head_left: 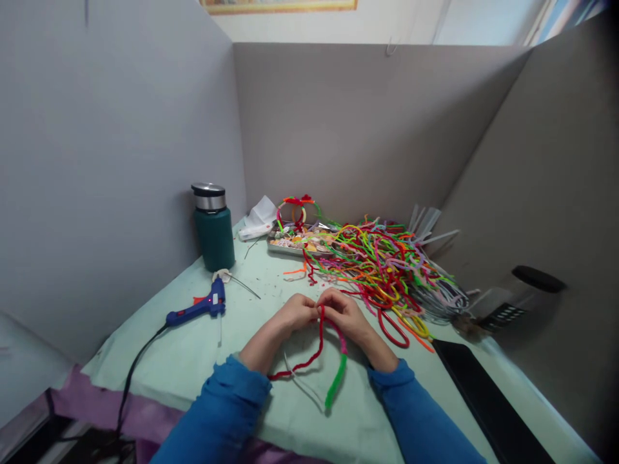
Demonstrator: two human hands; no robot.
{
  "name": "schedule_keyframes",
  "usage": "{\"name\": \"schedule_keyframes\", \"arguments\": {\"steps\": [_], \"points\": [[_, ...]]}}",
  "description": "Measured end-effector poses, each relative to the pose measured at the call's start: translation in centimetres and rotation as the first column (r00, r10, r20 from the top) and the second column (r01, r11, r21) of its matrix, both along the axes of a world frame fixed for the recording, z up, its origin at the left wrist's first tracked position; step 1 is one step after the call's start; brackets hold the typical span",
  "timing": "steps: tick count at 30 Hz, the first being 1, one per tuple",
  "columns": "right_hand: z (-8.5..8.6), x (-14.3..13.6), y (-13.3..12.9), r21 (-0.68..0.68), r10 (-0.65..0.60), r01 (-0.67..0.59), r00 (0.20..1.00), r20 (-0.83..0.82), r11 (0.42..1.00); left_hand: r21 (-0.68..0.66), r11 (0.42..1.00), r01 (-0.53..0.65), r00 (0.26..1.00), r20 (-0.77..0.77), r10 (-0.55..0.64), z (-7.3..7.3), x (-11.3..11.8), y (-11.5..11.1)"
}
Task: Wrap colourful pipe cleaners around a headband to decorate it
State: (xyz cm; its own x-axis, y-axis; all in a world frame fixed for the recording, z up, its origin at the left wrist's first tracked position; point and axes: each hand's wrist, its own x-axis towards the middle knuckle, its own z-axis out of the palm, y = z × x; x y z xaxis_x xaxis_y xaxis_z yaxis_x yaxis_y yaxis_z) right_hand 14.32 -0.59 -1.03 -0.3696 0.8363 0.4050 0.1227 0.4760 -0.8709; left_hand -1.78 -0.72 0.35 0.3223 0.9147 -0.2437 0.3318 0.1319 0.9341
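Observation:
My left hand (302, 310) and my right hand (342, 310) meet at the fingertips over the middle of the table, both closed in a pinch. Between them they grip the top of a red pipe cleaner (321, 338), which hangs down and curves left under my left wrist. From the right fingers droops a second pipe cleaner, magenta above, with a green pipe cleaner section (336, 383) at its lower end. A thin white wire or stem (302, 385) lies beneath them on the cloth. The exact join at the fingertips is hidden.
A blue glue gun (198, 309) with a black cord lies left, before a green bottle (214, 235). Behind are a metal tray (285, 249) of small pieces and a heap of pipe cleaners (382, 258). At right are a black flat object (488, 399) and a clear jar (507, 303).

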Motion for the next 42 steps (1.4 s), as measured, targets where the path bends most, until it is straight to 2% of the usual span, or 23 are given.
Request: {"name": "schedule_keyframes", "arguments": {"steps": [5, 8, 13, 19, 23, 26, 29, 33, 37, 42], "points": [[-0.2, -0.6, -0.3, -0.038, -0.075, 0.073, 0.996, -0.040, 0.997, 0.029, 0.997, 0.066, 0.998, 0.003, -0.066, 0.1, 0.1, -0.3], [-0.4, -0.7, -0.1, -0.050, -0.125, 0.122, 0.991, -0.055, 0.991, 0.034, 0.997, 0.063, 0.998, 0.020, -0.064, 0.1, 0.1, -0.5], [-0.8, -0.4, 0.3, -0.100, -0.251, 0.248, 0.968, -0.018, 0.964, 0.040, 0.994, 0.101, 0.995, 0.020, -0.102, 0.3, 0.1, -0.6], [-0.9, -0.4, 0.4, -0.075, -0.320, 0.318, 0.947, -0.016, 0.945, 0.051, 0.995, 0.089, 0.995, 0.038, -0.091, -0.5, 0.2, -0.1], [-0.9, -0.4, 0.5, -0.112, -0.335, 0.329, 0.941, -0.047, 0.938, 0.019, 0.997, 0.078, 0.987, 0.138, -0.080, -0.9, 0.3, -0.1], [-1.0, -0.3, 0.6, -0.148, -0.352, 0.337, 0.932, -0.089, 0.930, 0.012, 0.996, 0.093, 0.978, 0.185, -0.093, -0.3, 0.4, -0.4], [-1.0, -0.3, 0.6, -0.168, -0.337, 0.316, 0.934, -0.117, 0.934, 0.064, 0.992, 0.109, 0.975, 0.187, -0.119, 0.4, 0.4, -0.8], [-0.8, -0.5, 0.5, -0.146, -0.296, 0.278, 0.947, -0.121, 0.949, 0.166, 0.972, 0.165, 0.960, 0.198, -0.197, 0.5, 0.4, -0.8], [-0.6, -0.5, 0.5, -0.135, -0.305, 0.288, 0.942, -0.138, 0.948, 0.206, 0.970, 0.129, 0.942, 0.281, -0.185, 0.5, 0.3, -0.7], [-1.0, -0.4, 0.7, -0.145, -0.286, 0.264, 0.945, -0.158, 0.954, 0.268, 0.957, 0.112, 0.918, 0.341, -0.203, 1.3, 0.0, -0.9]]}}
